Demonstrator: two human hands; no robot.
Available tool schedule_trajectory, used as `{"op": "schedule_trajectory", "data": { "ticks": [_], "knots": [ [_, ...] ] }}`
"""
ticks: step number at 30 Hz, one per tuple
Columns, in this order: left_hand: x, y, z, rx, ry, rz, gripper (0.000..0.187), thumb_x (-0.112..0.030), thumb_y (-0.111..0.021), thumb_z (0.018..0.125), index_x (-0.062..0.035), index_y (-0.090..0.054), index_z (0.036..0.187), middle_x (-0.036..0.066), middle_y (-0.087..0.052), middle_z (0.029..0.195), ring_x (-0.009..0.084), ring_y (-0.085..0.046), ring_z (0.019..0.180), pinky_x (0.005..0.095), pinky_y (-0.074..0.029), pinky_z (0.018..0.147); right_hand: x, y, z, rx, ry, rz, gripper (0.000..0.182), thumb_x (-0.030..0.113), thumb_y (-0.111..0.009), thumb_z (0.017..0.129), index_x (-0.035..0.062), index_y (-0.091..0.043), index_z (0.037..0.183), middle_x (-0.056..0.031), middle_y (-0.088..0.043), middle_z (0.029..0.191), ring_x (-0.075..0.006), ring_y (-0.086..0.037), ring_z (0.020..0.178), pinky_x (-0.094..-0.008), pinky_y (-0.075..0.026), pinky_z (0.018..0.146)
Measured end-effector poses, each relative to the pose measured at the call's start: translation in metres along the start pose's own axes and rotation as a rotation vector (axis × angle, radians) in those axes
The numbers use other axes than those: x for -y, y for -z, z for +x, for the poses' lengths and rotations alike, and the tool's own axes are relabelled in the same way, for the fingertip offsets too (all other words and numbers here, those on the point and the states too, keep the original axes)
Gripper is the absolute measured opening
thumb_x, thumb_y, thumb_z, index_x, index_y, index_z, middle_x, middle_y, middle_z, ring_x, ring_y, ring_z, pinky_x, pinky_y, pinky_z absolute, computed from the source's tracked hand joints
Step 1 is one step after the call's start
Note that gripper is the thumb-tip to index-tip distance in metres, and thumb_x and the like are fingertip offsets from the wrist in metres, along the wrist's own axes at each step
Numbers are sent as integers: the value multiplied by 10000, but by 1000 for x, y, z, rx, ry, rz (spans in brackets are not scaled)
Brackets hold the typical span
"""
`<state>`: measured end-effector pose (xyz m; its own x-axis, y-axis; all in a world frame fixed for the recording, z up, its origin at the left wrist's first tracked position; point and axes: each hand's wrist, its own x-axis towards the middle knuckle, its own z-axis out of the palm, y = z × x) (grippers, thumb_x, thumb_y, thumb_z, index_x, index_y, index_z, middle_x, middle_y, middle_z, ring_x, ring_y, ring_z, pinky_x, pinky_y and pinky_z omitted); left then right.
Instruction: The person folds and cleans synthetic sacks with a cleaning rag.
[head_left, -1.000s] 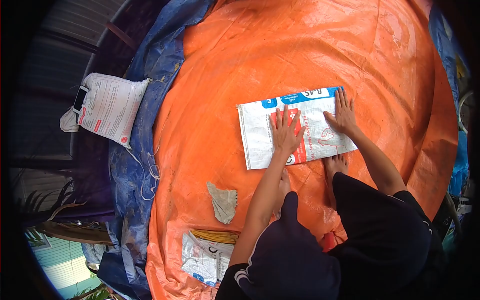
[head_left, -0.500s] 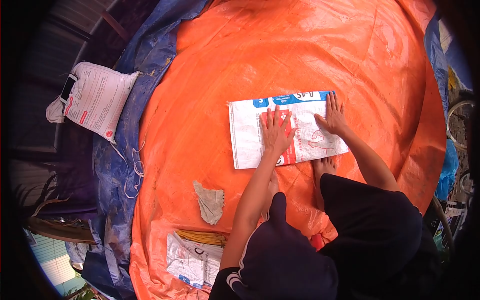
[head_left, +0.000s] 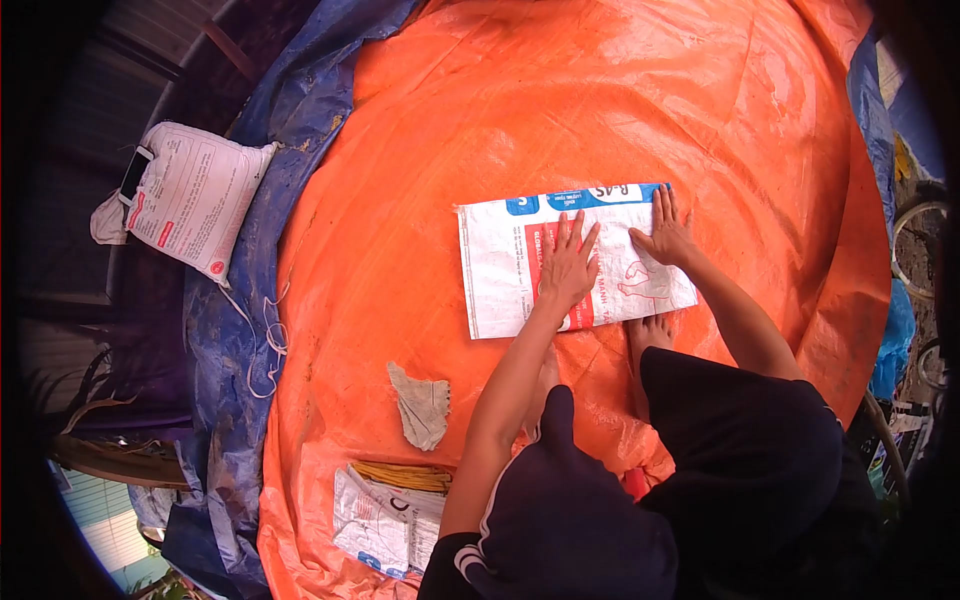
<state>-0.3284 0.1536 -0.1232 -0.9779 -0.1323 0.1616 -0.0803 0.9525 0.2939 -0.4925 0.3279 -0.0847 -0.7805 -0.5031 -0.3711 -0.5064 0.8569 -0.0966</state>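
A printed white sack (head_left: 495, 265) with blue and red panels lies flat on the orange tarp (head_left: 400, 200). My left hand (head_left: 568, 268) rests on the middle of the sack, palm down with fingers stretched out, partly covering the red panel. Near the sack's right edge, my right hand (head_left: 666, 238) lies flat with its fingers spread. Neither hand grasps anything. A bare foot shows at the sack's lower edge.
A grey scrap of cloth (head_left: 422, 407) lies left of my left forearm. Below it are folded white sacks (head_left: 372, 520) and a bundle of yellow strips (head_left: 405, 475). A stuffed white bag (head_left: 195, 198) sits on the blue tarp (head_left: 225, 370) at left.
My left hand has slid to the right across the sack, uncovering more of the red panel's left side. My right hand has stayed in nearly the same spot.
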Motion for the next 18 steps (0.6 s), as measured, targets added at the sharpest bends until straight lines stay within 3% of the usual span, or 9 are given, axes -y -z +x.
{"op": "schedule_trajectory", "data": {
  "ticks": [6, 18],
  "knots": [
    [-17, 0, 3, 53, -38, -63, 711, -540, -488, 947, -161, -346, 1531, 137, -158, 1635, 385, -97, 1505, 605, -55, 1189, -4, -4, 5, 6, -16, -24, 1106, 746, -424, 863, -13, -21, 1559, -139, 64, 1654, -272, 99, 1525, -685, -41, 1143],
    [-35, -12, -1, 31, 8, -140, 780, -553, -494, 930, -75, -333, 1525, 161, -153, 1633, 377, -93, 1507, 594, 27, 1194, -10, -9, 9, 3, -27, -45, 1105, 753, -413, 860, -6, -23, 1561, -132, 71, 1654, -260, 114, 1523, -697, -15, 1136]
  ]
}}
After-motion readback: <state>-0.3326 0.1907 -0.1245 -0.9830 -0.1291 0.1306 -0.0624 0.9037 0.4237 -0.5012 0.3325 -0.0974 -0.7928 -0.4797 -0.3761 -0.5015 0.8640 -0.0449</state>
